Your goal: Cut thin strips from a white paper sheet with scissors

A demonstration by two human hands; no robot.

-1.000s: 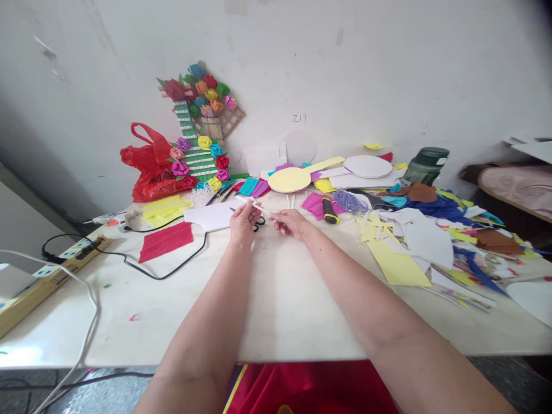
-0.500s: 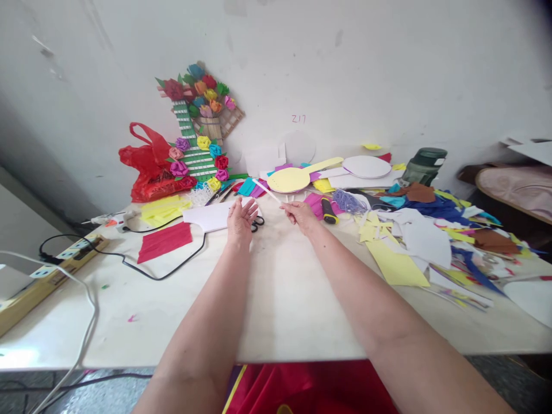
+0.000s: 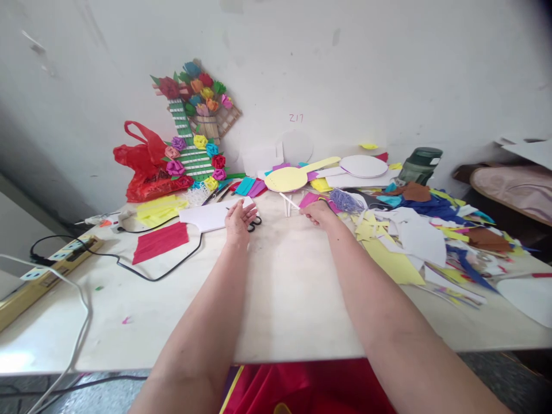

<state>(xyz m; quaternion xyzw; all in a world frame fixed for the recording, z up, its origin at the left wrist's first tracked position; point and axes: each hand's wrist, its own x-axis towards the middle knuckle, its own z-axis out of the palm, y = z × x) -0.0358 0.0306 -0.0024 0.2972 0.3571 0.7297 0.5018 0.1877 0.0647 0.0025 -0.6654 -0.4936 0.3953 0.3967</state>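
Note:
My right hand pinches a thin white paper strip that points up and left, just in front of pink paper and the yellow paddle-shaped cutout. My left hand rests with fingers apart and holds nothing, at the edge of a white sheet and right beside black scissors. Two short white sticks lie between my hands.
A heap of coloured paper scraps covers the right side. A paper-flower craft and a red bag lean on the wall. Red paper, a black cable and a power strip lie left.
My left hand let go of the white strip and dropped to the table. My right hand carried the strip to the right, toward the pink paper.

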